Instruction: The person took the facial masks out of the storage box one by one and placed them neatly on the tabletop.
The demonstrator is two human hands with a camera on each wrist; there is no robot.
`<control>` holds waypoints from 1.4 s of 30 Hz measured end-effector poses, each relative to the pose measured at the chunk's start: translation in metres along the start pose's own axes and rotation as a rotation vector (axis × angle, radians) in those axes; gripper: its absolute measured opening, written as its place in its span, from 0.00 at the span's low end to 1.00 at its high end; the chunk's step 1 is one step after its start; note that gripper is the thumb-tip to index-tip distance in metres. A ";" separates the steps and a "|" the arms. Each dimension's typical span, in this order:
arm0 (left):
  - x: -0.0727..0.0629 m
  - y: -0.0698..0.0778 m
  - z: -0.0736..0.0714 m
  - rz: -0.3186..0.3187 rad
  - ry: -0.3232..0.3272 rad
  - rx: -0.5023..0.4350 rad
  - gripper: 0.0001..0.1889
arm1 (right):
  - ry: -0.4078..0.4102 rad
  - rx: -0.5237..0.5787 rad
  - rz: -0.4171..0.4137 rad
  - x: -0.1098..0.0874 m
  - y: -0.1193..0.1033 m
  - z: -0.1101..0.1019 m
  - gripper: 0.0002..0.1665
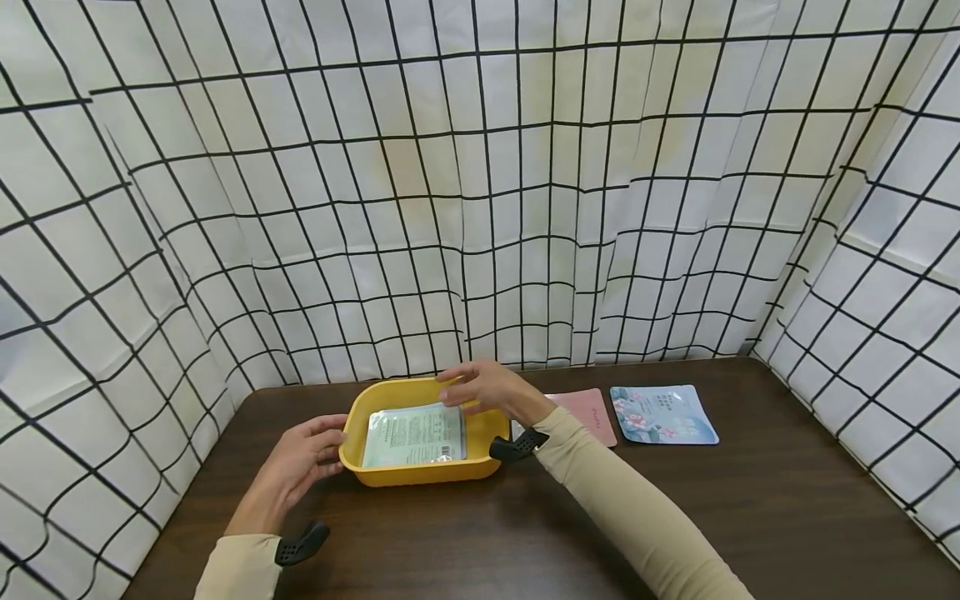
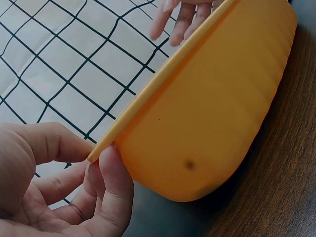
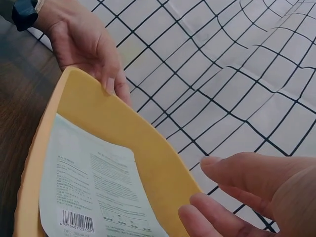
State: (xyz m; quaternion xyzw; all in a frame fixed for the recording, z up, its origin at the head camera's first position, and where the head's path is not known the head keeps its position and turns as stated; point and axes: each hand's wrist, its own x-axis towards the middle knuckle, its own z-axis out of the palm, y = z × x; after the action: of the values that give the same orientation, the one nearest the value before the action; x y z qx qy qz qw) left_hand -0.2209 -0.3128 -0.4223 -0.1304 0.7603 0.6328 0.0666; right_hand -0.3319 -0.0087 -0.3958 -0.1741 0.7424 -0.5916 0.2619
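A yellow tray (image 1: 420, 475) sits on the dark counter (image 1: 750, 517), toward its left and far side, with a pale sachet (image 1: 415, 435) lying flat inside, printed back up. The left hand (image 1: 300, 467) pinches the tray's left rim between thumb and fingers. The right hand (image 1: 487, 389) hovers over the far right rim, fingers relaxed, holding nothing. A pink sachet (image 1: 592, 412) and a blue floral sachet (image 1: 663, 414) lie to the right. The one-sided pinch could tilt the tray, and the sachet might slide out.
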 end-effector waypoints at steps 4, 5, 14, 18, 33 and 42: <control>0.000 0.001 0.001 -0.001 0.001 -0.001 0.26 | 0.031 -0.023 0.013 0.004 0.001 0.006 0.26; 0.000 0.001 0.001 -0.001 0.001 -0.002 0.26 | 0.041 -0.031 0.017 0.005 0.001 0.008 0.26; 0.001 -0.001 0.002 -0.009 -0.003 -0.019 0.26 | 0.101 -0.072 0.104 0.012 0.009 0.020 0.24; 0.001 -0.001 0.003 -0.009 0.000 -0.017 0.26 | 0.120 -0.082 0.104 0.012 0.009 0.021 0.22; 0.001 0.001 0.002 -0.019 0.012 -0.017 0.26 | 0.129 -0.106 0.071 0.011 0.006 0.025 0.17; 0.001 0.000 0.001 -0.025 0.009 -0.018 0.27 | 0.122 -0.179 0.060 0.008 0.003 0.028 0.16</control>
State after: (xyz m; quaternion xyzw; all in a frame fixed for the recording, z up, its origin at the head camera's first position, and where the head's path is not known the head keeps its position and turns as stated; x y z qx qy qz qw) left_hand -0.2217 -0.3115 -0.4224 -0.1434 0.7532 0.6381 0.0698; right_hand -0.3216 -0.0349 -0.4044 -0.1380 0.8119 -0.5241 0.2172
